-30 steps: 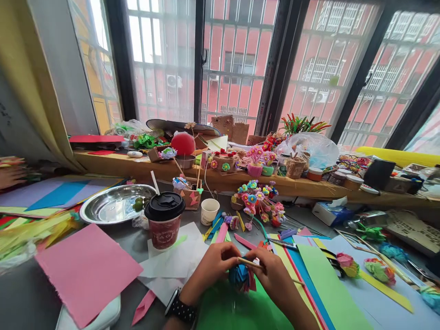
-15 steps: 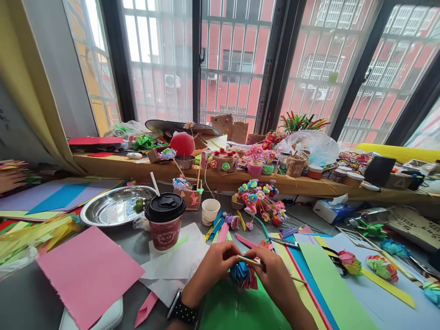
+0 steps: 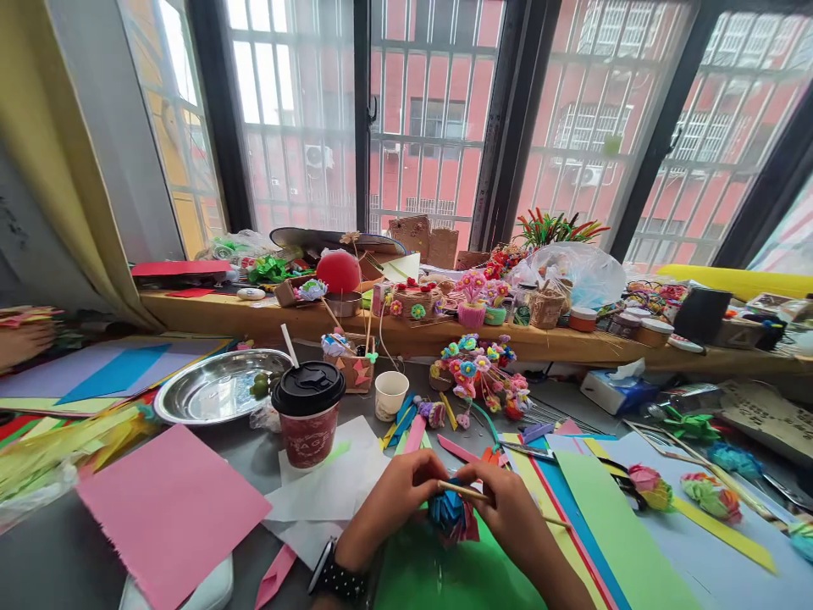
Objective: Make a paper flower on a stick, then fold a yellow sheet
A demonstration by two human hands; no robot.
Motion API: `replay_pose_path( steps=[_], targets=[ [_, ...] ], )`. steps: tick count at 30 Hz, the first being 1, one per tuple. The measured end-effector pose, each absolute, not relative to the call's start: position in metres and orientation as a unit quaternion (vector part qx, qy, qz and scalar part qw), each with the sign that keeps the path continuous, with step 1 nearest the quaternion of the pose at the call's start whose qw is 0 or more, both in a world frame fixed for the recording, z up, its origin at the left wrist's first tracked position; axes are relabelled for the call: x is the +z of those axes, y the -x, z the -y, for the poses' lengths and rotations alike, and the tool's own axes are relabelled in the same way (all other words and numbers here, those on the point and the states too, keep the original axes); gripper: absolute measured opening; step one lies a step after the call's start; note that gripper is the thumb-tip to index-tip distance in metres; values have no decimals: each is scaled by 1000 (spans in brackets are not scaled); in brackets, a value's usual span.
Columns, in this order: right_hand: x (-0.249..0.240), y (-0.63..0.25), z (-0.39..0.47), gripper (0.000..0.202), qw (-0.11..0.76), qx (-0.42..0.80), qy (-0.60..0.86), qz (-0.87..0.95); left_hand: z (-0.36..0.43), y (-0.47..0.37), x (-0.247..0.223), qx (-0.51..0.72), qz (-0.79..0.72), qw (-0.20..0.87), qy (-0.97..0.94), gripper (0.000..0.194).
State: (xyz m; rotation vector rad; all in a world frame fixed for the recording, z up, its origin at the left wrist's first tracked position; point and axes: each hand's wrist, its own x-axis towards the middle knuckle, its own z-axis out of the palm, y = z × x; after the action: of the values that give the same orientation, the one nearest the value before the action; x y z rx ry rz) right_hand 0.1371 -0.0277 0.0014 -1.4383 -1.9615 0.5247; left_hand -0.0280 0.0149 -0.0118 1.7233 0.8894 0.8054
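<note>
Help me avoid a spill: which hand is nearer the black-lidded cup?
Left. The left hand is right of the cup and closer to the camera, not touching it; the right hand is farther right, beyond the left.

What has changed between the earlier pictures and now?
Beyond a slight camera shift, nothing visibly: the left hand and right hand are still at the wooden stick, by the blue-and-pink paper piece. The lidded cup and metal dish stayed put.
</note>
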Motion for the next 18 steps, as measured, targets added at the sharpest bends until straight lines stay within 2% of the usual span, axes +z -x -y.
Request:
replay_pose_path(
  steps=[9, 18],
  targets=[
    [-7, -132, 28, 24, 304, 176, 575, 739, -10, 26, -3, 304, -409, 393, -765, 15],
    [2, -131, 33, 17, 280, 160, 572, 754, -13, 31, -10, 289, -396, 515, -703, 10]
  ],
)
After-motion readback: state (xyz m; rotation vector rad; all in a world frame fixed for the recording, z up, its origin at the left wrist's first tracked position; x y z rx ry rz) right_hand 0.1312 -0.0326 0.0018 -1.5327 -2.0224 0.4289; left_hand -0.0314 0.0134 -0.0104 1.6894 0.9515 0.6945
